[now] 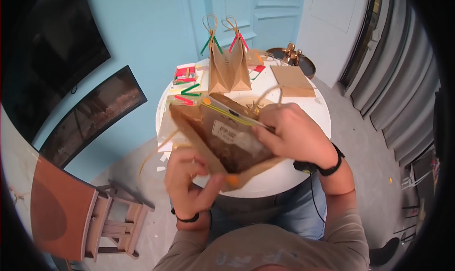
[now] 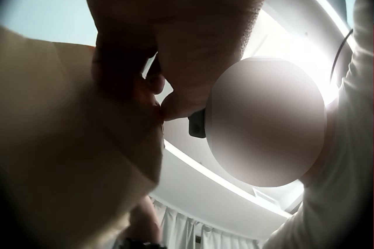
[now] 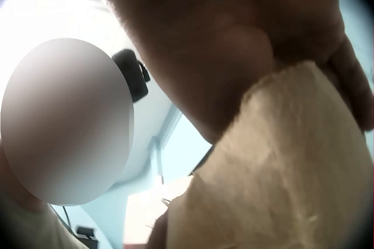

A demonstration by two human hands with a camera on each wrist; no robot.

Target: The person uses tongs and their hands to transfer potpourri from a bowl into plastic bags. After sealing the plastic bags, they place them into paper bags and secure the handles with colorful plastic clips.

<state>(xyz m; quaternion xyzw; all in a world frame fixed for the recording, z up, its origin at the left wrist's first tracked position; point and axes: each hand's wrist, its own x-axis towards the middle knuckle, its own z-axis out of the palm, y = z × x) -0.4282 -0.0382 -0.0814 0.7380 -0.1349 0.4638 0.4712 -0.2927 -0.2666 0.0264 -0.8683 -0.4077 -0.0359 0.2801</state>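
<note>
A brown kraft paper bag [image 1: 189, 137] is tilted over the near part of the table, its mouth spread toward the head camera. My left hand [image 1: 187, 181] pinches its near rim with thumb and fingers; the left wrist view shows the bag's side [image 2: 64, 126] beside that hand. In the bag's mouth lies a clear zip pouch [image 1: 246, 140] with a yellow seal line and a white printed label [image 1: 224, 131]. My right hand [image 1: 296, 129] grips the pouch's top corner. In the right wrist view, the bag's paper edge [image 3: 280, 155] covers part of that hand.
On the round white table [image 1: 322, 114] stand two kraft bags [image 1: 230, 74] with green and pink clips on their handles. A flat kraft bag [image 1: 291, 79] lies back right. Loose green strips [image 1: 190, 89] and a red box [image 1: 185, 75] lie left. A wooden chair [image 1: 121, 223] stands at lower left.
</note>
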